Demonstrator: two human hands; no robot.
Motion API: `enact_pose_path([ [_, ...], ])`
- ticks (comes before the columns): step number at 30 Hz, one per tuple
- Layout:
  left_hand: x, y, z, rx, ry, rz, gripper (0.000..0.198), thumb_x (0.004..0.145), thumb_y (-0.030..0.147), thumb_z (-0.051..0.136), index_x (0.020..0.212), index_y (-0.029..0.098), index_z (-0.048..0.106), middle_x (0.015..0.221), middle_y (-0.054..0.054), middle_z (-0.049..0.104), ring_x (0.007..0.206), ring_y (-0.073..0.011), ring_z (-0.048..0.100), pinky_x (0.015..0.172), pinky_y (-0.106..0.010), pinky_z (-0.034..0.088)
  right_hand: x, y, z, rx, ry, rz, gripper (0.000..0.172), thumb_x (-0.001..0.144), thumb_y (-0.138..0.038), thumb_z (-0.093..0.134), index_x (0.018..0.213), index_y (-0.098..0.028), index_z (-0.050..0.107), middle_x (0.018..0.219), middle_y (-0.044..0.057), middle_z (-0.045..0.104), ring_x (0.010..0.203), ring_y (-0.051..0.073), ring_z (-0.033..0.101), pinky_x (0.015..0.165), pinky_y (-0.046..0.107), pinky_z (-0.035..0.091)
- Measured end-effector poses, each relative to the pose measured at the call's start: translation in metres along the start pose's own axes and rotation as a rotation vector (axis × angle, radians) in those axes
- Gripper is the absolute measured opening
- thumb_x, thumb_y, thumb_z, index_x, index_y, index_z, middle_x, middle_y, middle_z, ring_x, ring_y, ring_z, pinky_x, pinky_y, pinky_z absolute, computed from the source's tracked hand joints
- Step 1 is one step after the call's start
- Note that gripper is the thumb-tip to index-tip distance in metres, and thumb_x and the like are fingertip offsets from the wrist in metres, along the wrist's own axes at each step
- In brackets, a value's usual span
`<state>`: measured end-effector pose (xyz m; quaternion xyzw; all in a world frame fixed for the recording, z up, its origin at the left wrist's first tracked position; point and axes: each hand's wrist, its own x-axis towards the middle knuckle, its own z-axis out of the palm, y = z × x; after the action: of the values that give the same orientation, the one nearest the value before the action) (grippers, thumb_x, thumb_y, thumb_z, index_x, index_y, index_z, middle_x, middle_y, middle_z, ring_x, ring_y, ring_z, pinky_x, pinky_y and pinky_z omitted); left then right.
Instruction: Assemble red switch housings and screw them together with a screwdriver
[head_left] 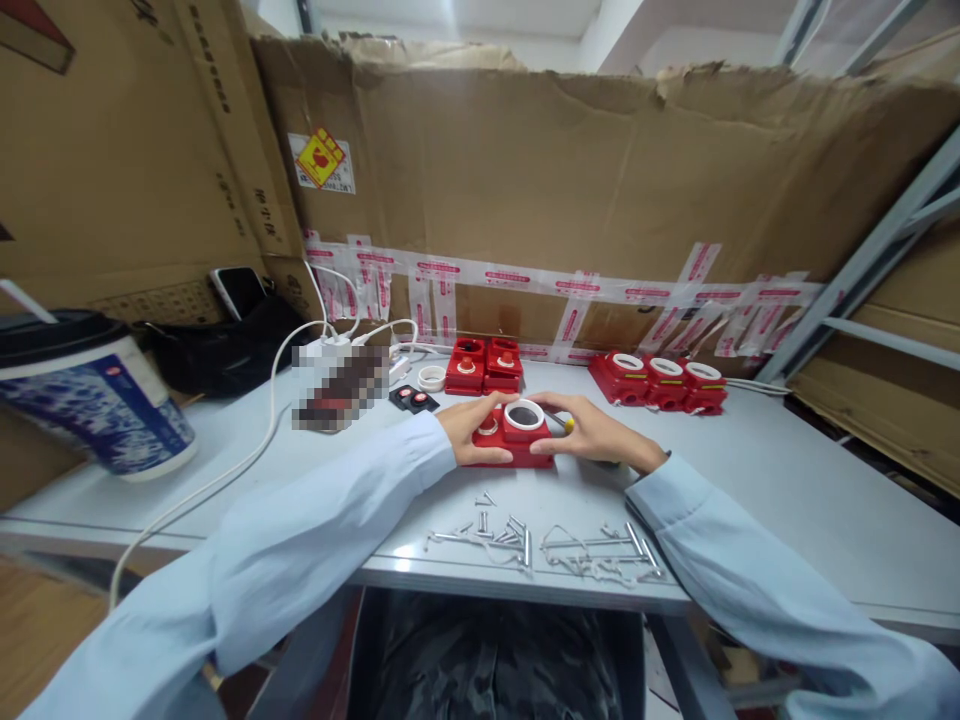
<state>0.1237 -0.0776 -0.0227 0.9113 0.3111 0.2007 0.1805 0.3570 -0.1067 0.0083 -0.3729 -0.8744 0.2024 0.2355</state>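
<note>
At the middle of the table sits a red housing [511,459] with a white ring [524,414] round a dark opening on its top. My left hand [474,432] grips the left side of this housing, thumb along the front and fingers over the top. From the other side, my right hand [589,430] curls its fingers to the white ring, its thumb low against the housing. A tool with a yellow part [569,425], perhaps a screwdriver, lies partly hidden beneath my right hand. Screws and metal pins [517,535] lie nearer the table's front edge, with thin clear strips among them.
Two red housings [466,368] stand behind my hands, beside a loose white ring [431,378] and black square pieces [414,399]. Several ringed red housings [664,382] line the back right. A large cup [112,400] and a white cable [247,462] occupy the left. Cardboard [525,170] walls the back.
</note>
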Motion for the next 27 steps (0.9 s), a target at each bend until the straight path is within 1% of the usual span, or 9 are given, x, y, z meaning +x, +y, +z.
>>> enact_pose_path([
  [3,0.000,-0.004,-0.002,0.047,-0.029,0.003,0.078,0.074,0.054,0.057,0.137,0.018,0.027,0.119,-0.014,0.059,0.103,-0.0322,0.059,0.088,-0.042,0.044,0.001,-0.001,-0.001,0.000,-0.009,0.007,0.061,0.070,-0.041,0.071,0.124,-0.021,0.053,0.115,0.008,0.063,0.099,0.022,0.059,0.088,0.035,0.044],
  [8,0.004,-0.006,-0.007,0.089,-0.032,0.037,0.072,0.075,0.048,0.058,0.136,0.021,0.030,0.125,-0.012,0.056,0.110,-0.0300,0.055,0.094,-0.042,0.040,0.001,-0.003,-0.002,-0.004,-0.014,0.017,0.061,0.070,-0.040,0.071,0.125,-0.020,0.054,0.119,0.009,0.062,0.103,0.022,0.058,0.089,0.034,0.043],
  [12,0.014,0.001,-0.004,0.048,-0.003,0.129,0.078,0.072,0.048,0.062,0.136,0.019,0.029,0.129,-0.012,0.052,0.112,-0.0282,0.054,0.095,-0.038,0.041,0.002,-0.005,-0.003,-0.048,-0.009,0.054,0.062,0.069,-0.043,0.071,0.122,-0.017,0.056,0.113,0.010,0.064,0.093,0.022,0.060,0.082,0.033,0.046],
  [16,0.022,0.006,0.001,-0.002,-0.030,0.136,0.086,0.071,0.047,0.066,0.139,0.017,0.025,0.130,-0.012,0.052,0.116,-0.0255,0.054,0.097,-0.033,0.042,0.002,-0.004,-0.001,-0.051,-0.015,0.017,0.063,0.070,-0.043,0.070,0.125,-0.018,0.054,0.108,0.008,0.066,0.088,0.020,0.059,0.077,0.031,0.046],
  [19,0.023,0.008,0.001,0.052,-0.059,0.089,0.090,0.069,0.046,0.069,0.141,0.017,0.023,0.122,-0.011,0.058,0.111,-0.0273,0.057,0.092,-0.032,0.044,0.001,-0.002,0.001,-0.034,0.001,0.013,0.065,0.070,-0.043,0.070,0.127,-0.019,0.052,0.115,0.008,0.064,0.095,0.021,0.060,0.083,0.034,0.046],
  [21,0.023,0.010,-0.001,0.088,-0.068,0.047,0.092,0.068,0.049,0.068,0.141,0.018,0.023,0.117,-0.011,0.061,0.108,-0.0291,0.059,0.088,-0.033,0.046,-0.002,0.000,-0.001,-0.036,0.009,0.064,0.070,0.068,-0.046,0.070,0.129,-0.018,0.050,0.123,0.010,0.059,0.106,0.024,0.057,0.090,0.037,0.045],
  [24,0.023,0.012,-0.002,0.113,-0.076,0.021,0.088,0.068,0.053,0.067,0.138,0.018,0.027,0.113,-0.011,0.063,0.105,-0.0301,0.061,0.085,-0.034,0.046,-0.008,0.002,-0.013,-0.033,0.027,0.174,0.082,0.066,-0.050,0.071,0.135,-0.017,0.042,0.135,0.014,0.049,0.119,0.027,0.050,0.096,0.041,0.043],
  [25,0.023,0.012,-0.003,0.115,-0.084,0.022,0.086,0.068,0.052,0.067,0.137,0.019,0.029,0.113,-0.011,0.063,0.104,-0.0300,0.061,0.085,-0.034,0.046,-0.010,0.003,-0.018,-0.036,0.042,0.204,0.082,0.066,-0.050,0.070,0.135,-0.017,0.041,0.135,0.015,0.049,0.120,0.027,0.050,0.096,0.041,0.043],
  [27,0.024,0.013,-0.003,0.114,-0.103,0.025,0.083,0.068,0.052,0.068,0.135,0.019,0.031,0.113,-0.010,0.063,0.104,-0.0293,0.061,0.086,-0.033,0.046,-0.014,0.004,-0.026,-0.066,0.030,0.227,0.075,0.067,-0.050,0.069,0.130,-0.015,0.046,0.130,0.015,0.053,0.118,0.027,0.052,0.098,0.041,0.042],
])
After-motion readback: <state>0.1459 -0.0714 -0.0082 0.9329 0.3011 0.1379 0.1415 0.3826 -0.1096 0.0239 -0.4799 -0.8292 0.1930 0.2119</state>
